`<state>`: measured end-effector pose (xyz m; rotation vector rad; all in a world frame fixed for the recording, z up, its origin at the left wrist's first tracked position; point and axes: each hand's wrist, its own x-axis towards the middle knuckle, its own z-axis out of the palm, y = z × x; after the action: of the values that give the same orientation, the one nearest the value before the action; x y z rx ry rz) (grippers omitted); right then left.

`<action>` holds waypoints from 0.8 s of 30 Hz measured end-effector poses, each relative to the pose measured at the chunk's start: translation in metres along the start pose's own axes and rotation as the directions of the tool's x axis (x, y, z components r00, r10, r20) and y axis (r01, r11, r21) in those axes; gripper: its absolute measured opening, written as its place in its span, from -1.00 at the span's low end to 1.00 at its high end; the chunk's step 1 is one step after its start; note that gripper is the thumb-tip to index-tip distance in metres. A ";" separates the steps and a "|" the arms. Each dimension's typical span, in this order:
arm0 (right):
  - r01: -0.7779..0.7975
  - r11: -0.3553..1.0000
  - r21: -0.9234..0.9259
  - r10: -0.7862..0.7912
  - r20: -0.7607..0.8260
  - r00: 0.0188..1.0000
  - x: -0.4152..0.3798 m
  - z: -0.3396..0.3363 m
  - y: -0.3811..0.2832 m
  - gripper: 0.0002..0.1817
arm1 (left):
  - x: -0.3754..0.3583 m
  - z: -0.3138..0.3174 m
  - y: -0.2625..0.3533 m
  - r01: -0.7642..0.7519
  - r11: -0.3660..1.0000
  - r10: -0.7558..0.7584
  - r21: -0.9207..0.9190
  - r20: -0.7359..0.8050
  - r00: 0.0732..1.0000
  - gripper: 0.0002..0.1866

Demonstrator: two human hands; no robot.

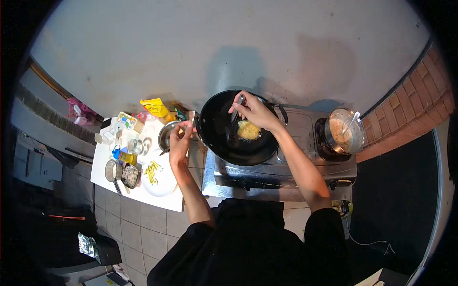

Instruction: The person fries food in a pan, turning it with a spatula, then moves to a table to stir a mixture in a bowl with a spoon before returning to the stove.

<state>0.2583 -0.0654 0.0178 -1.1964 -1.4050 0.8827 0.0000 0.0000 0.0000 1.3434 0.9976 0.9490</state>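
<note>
My right hand (252,113) is closed round the handle of a dark slotted spatula (234,126), its head down in a large black wok (217,107). Beside the spatula head, a yellow-golden piece of food (249,130) lies on the wok's bottom, with small bubbles round its edge. My left hand (180,140) is raised between the wok's left handle (197,125) and a metal bowl (164,136). Its thumb and fingers are drawn together, but what they hold, if anything, is too small to make out.
The wok stands on a steel gas stove (267,174); a pot of brownish mixture with a spoon (341,131) sits on the right burner. Left, a white table (167,202) bears a plate of yellow-green strips (160,183), a yellow bottle (126,157), a small saucepan (113,169) and a yellow bag (156,108).
</note>
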 end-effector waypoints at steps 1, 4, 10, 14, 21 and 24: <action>-0.001 1.000 0.005 0.001 0.001 1.000 0.001 0.001 -0.001 -0.86 | -0.002 0.001 0.003 0.005 1.000 -0.006 -0.011 -0.022 1.000 -0.66; -0.010 0.999 -0.030 0.011 0.031 0.999 -0.004 0.000 0.001 -0.88 | -0.011 0.007 -0.002 0.031 0.999 -0.032 -0.037 -0.045 0.998 -0.69; 0.052 0.999 -0.011 -0.052 -0.011 0.999 0.004 0.007 0.001 -0.90 | -0.003 0.002 -0.003 -0.014 1.000 0.014 0.007 -0.016 1.000 -0.70; 0.038 0.999 -0.034 -0.040 -0.047 0.998 0.008 0.006 0.003 -0.91 | -0.002 0.001 0.001 -0.024 0.999 0.025 0.038 -0.016 1.000 -0.69; 0.053 0.998 0.015 -0.052 -0.054 0.997 0.008 0.000 0.005 -0.92 | -0.004 0.000 0.006 0.021 1.000 -0.021 -0.001 0.000 1.000 -0.64; 0.051 0.999 -0.001 -0.051 -0.036 0.998 0.006 -0.001 0.005 -0.93 | -0.005 0.001 0.009 0.013 1.000 -0.013 0.024 -0.003 1.000 -0.64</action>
<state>0.2605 -0.0583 0.0149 -1.1661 -1.4012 0.8216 -0.0006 -0.0046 0.0091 1.3542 1.0214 0.9323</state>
